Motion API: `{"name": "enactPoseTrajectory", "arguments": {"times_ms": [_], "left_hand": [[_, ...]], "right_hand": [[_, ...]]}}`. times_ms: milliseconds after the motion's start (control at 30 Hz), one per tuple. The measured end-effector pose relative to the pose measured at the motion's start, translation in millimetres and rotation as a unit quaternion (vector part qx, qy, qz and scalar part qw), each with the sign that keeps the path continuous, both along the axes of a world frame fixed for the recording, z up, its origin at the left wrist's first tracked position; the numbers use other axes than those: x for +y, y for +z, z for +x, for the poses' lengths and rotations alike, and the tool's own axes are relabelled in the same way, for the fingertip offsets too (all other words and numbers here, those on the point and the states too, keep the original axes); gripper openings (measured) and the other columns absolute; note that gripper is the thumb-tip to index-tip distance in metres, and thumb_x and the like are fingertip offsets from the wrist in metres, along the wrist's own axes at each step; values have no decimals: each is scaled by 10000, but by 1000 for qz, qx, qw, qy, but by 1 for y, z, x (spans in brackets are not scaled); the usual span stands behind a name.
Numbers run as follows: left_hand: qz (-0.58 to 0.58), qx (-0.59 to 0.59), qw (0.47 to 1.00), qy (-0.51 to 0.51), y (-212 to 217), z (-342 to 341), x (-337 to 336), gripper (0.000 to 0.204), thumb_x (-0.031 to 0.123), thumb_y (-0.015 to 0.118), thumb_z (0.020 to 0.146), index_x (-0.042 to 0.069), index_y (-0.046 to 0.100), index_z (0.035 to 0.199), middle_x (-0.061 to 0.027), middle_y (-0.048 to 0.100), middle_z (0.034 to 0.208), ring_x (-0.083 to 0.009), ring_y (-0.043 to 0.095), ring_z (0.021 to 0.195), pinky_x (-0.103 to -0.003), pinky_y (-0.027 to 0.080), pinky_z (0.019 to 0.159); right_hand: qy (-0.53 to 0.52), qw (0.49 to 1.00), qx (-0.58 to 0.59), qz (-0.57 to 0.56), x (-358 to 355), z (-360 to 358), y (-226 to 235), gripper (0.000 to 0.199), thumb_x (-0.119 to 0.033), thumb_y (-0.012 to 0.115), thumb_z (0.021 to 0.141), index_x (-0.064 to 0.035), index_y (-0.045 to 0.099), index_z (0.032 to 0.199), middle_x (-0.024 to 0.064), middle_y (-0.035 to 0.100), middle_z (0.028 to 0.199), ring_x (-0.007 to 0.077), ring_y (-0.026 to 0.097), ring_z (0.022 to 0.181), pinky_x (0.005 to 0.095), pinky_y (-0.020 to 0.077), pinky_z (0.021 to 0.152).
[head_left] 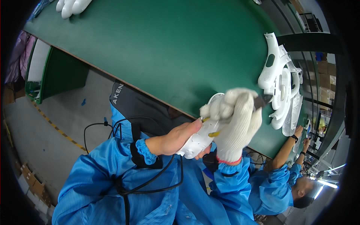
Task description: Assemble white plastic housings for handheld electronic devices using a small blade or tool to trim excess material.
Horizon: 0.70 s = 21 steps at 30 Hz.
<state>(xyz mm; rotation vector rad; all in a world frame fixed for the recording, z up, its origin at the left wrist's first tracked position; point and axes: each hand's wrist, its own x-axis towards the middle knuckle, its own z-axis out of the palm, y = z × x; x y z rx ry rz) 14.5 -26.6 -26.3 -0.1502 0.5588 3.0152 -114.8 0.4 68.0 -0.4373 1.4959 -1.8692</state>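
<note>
My bare left hand (174, 138) is wrapped round a white moulded plastic shell (197, 141), thumb on top and fingertips showing at its lower side. The shell is tilted in front of my body, by the near edge of the green table. My right hand (239, 122), in a white knitted glove, closes over a pliers-like tool with yellow handle ends (214, 134) and a dark end (259, 102) pointing away to the right. Most of the tool is hidden in the glove, which overlaps the upper part of the shell.
White plastic shells (278, 82) lie piled at the table's right, with more white parts (71, 6) at the far left. A green bin (62, 77) stands left of the table (157, 45). A co-worker (275, 187) in blue works at the right. Black cords (150, 184) hang across my front.
</note>
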Motion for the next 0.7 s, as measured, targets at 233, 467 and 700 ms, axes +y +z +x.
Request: {"name": "enactPoseTrajectory", "arguments": {"times_ms": [233, 467, 700], "left_hand": [[24, 65, 997, 40, -11, -9, 8, 685, 606, 253, 1039, 8, 506, 1259, -103, 632, 1009, -171, 623, 816, -313, 515, 694], [18, 24, 998, 56, -5, -8, 18, 665, 609, 218, 1038, 54, 494, 1280, -86, 619, 995, -158, 619, 830, -317, 516, 730], [0, 22, 997, 68, -2, -7, 19, 643, 600, 219, 1042, 71, 486, 1292, -81, 620, 989, -157, 621, 828, -315, 518, 738]], "right_hand": [[-54, 998, 19, -1, 1, -20, 7, 316, -280, 529, 1032, 32, 565, 996, 47, 493, 655, 176, 510, 564, 376, 511, 550], [-70, 997, 14, 38, 6, -12, 7, 333, -288, 537, 1028, 42, 579, 1004, 47, 492, 644, 172, 516, 561, 354, 510, 528], [-65, 997, -4, 29, 6, -12, 4, 337, -302, 547, 1024, 32, 577, 996, 37, 470, 634, 170, 498, 543, 354, 501, 511]]}}
